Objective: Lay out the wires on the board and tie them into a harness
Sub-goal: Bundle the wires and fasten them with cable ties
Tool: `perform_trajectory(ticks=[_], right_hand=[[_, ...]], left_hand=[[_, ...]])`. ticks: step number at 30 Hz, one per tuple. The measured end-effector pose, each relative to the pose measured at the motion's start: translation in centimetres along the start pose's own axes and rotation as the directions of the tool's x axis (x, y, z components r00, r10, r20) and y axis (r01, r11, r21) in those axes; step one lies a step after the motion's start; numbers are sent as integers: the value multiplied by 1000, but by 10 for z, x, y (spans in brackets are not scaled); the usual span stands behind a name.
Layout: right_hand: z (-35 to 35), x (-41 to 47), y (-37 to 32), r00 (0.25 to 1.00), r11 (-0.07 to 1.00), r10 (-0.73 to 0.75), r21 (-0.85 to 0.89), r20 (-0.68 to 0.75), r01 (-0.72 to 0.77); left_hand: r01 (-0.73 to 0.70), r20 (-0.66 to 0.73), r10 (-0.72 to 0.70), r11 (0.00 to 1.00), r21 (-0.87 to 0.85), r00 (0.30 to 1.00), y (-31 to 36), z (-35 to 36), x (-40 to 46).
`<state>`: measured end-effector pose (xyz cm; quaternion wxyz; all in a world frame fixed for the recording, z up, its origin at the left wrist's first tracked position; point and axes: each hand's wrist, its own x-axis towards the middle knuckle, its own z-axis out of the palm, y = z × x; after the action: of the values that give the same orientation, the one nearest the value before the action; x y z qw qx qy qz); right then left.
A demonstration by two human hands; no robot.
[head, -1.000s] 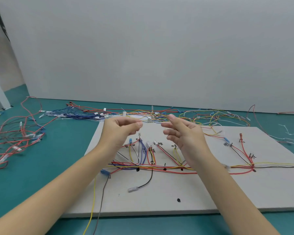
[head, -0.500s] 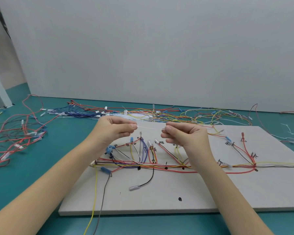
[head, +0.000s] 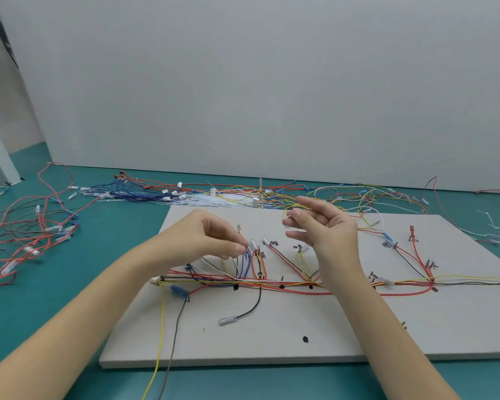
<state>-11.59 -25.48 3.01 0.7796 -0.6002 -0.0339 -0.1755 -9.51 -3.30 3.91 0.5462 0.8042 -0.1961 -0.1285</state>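
Left hand [head: 202,241] pinched, contents unclear — wires [head: 248,280] at its 5 o'clock; right hand [head: 324,226] spread, above board [head: 272,336].

An electrical assembly workshop: a teal worktop [head: 70,298] carries a pale harness board [head: 272,336] strung with coloured wires [head: 272,284], spare wires [head: 26,235] heaped at nine o'clock, plain grey wall [head: 257,82] at twelve.

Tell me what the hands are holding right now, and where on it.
Cannot be told. The left hand pinches thumb to fingertips, the right hand is loosely open; no thing shows in either.
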Motion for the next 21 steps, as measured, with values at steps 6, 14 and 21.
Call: perform_trajectory(ticks=[6,14,21], right_hand=[[-17,8,-7,1000,999,-17,-52,11,17],[-19,10,-6,997,996,71,-48,34,-69],[-19,11,-5,994,994,100,-57,32,-98]], left_hand=[[101,37,-133,881,462,990,5,-64,-19],[91,245,-316,761,642,916,-14,-70,-35],[51,238,-229,813,581,944,-28,-68,-39]])
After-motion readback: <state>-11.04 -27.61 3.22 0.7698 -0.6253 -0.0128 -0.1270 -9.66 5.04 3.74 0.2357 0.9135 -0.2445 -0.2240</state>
